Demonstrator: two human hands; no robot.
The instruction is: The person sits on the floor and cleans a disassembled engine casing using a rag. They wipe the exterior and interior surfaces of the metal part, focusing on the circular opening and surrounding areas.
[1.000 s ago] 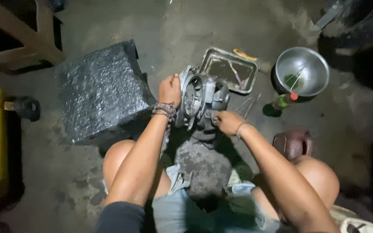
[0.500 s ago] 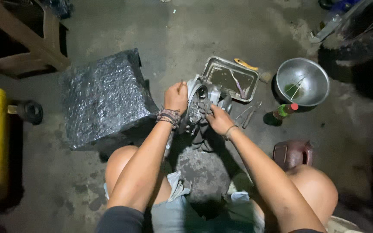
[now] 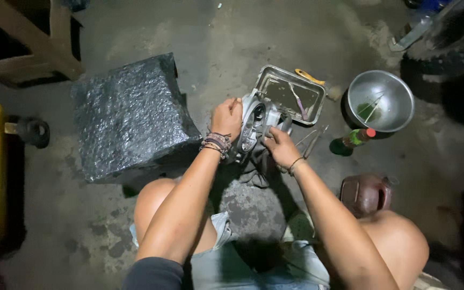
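While the person squats over the concrete floor (image 3: 275, 43), both hands work on a grey metal engine casing (image 3: 258, 122) that stands on edge on a dark rag (image 3: 258, 171) between the knees. The left hand (image 3: 226, 117) is curled over the casing's upper left rim, fingers wrapped round the edge and gripping it; beaded bracelets (image 3: 217, 144) sit on that wrist. The right hand (image 3: 281, 147) rests against the casing's lower right side, its fingers bent and pressed to the metal, with the index finger reaching up along the part; whether it pinches anything small cannot be told.

Just behind the casing, touching or nearly so, lies a shallow rectangular metal tray (image 3: 314, 103) with a thin tool in it. A yellow-handled tool (image 3: 310, 77) lies at the tray's far edge. To the right stands a round steel bowl (image 3: 398, 91), and a green bottle with a red cap (image 3: 354, 139) lies near it. Two slim metal rods (image 3: 312, 140) lie on the floor between tray and bottle. A black plastic-wrapped block (image 3: 130, 118) sits to the left, and a brown jug (image 3: 366, 193) stands by the right knee.
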